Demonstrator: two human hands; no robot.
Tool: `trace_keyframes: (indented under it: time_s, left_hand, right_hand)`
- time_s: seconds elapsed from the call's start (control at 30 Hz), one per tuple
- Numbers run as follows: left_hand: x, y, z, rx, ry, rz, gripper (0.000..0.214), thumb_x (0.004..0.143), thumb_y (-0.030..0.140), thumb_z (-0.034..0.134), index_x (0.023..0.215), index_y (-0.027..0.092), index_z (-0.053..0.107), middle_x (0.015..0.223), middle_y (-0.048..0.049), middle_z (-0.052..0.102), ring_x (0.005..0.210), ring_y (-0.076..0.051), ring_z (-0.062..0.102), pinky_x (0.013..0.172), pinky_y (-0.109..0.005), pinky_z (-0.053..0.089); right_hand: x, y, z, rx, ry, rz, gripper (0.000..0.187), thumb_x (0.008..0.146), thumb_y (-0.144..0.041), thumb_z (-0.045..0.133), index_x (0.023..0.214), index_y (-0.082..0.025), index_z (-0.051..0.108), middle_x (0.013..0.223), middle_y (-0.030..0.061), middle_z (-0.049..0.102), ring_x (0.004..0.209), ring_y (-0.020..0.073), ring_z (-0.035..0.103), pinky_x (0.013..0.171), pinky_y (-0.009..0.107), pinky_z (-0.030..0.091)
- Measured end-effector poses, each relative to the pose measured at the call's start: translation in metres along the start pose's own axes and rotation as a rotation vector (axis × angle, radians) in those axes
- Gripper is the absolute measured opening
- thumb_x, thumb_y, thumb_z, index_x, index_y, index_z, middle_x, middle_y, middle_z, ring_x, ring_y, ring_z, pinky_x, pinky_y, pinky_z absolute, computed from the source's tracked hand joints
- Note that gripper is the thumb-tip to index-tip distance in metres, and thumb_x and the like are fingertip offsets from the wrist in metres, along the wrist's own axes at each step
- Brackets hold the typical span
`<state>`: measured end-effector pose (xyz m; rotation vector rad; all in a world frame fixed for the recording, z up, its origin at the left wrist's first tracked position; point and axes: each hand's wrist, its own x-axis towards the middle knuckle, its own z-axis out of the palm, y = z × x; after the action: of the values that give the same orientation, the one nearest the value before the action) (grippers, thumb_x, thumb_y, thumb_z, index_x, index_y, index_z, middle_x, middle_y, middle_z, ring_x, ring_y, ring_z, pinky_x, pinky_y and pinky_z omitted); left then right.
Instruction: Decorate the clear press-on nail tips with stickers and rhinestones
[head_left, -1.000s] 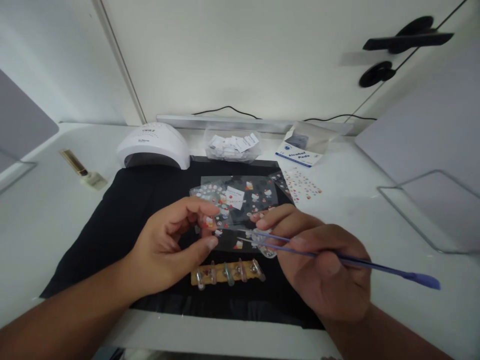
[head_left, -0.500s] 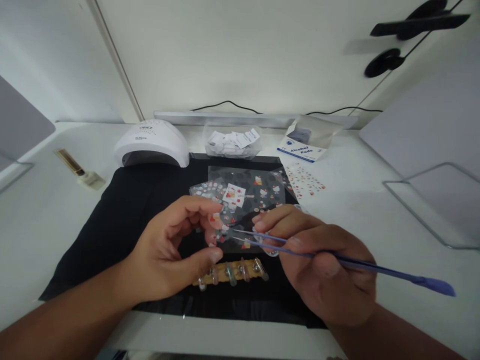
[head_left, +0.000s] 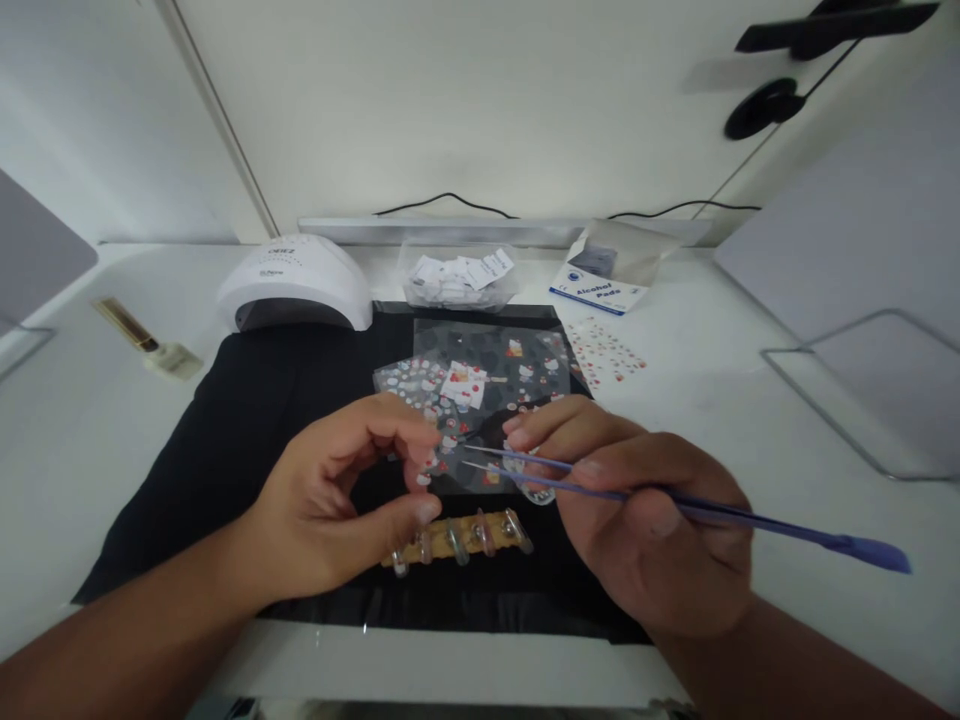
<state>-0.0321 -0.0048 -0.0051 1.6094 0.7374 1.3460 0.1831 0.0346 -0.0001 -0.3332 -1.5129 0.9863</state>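
In my right hand (head_left: 652, 510) lies a pair of purple tweezers (head_left: 720, 515), gripped between thumb and fingers. The two thin tips are slightly apart and point left. My left hand (head_left: 345, 490) is curved, with thumb and fingertips apart and nothing clear between them. Behind its fingertips is a clear sticker sheet (head_left: 409, 378) with small red and white designs, beside a larger sticker sheet (head_left: 540, 345). Just below my left fingertips, a tan strip (head_left: 439, 545) bears several glossy false nails (head_left: 457, 541). A clear, round-edged thing (head_left: 540, 492) is partly hidden by my right hand.
A black mat (head_left: 202, 440) covers the middle of the white table (head_left: 690, 380). At the back stand a white nail lamp (head_left: 296, 275), a clear container (head_left: 457, 280) of packets and an alcohol pads box (head_left: 600, 285). A polish bottle (head_left: 150, 340) lies left; a metal stand (head_left: 832, 420) is right.
The whole view has shifted slightly, so things sit a little higher and further left. Both hands keep nearly the same pose, and the tweezer tips remain apart.
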Motion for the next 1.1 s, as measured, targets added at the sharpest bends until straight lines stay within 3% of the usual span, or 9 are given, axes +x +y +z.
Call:
trace_keyframes:
  time_s: [0.37,0.77,1.1]
  left_hand:
    - [0.0001,0.0033,0.0013,0.026,0.064,-0.008,0.043,0.079,-0.002,0.073,0.113,0.024,0.073,0.084,-0.0002,0.066,0.075,-0.012,0.063,0.072,-0.023,0.055]
    - [0.0006,0.0024,0.0015,0.094,0.186,0.077,0.042,0.080,-0.001,0.074,0.113,0.024,0.075,0.082,0.0013,0.066,0.078,-0.009,0.064,0.075,-0.017,0.056]
    - [-0.0019,0.0015,0.0030,0.260,0.153,0.186,0.041,0.082,0.000,0.071,0.117,0.022,0.070,0.083,0.0003,0.066,0.080,-0.011,0.063,0.073,-0.019,0.055]
  right_hand:
    - [-0.0003,-0.0027,-0.0010,-0.030,-0.010,0.007,0.020,0.094,-0.037,0.061,0.099,-0.030,0.079,0.074,0.0042,0.075,0.077,0.0253,0.067,0.080,0.048,0.057]
    - [-0.0002,-0.0058,-0.0008,0.078,-0.088,-0.002,0.023,0.096,-0.032,0.059,0.104,-0.023,0.078,0.079,0.0063,0.074,0.084,0.0245,0.069,0.080,0.043,0.059]
    - [-0.0075,-0.0067,0.0010,0.012,-0.158,-0.070,0.023,0.098,-0.030,0.055,0.106,-0.021,0.074,0.080,0.0074,0.074,0.091,0.0237,0.069,0.090,0.046,0.058]
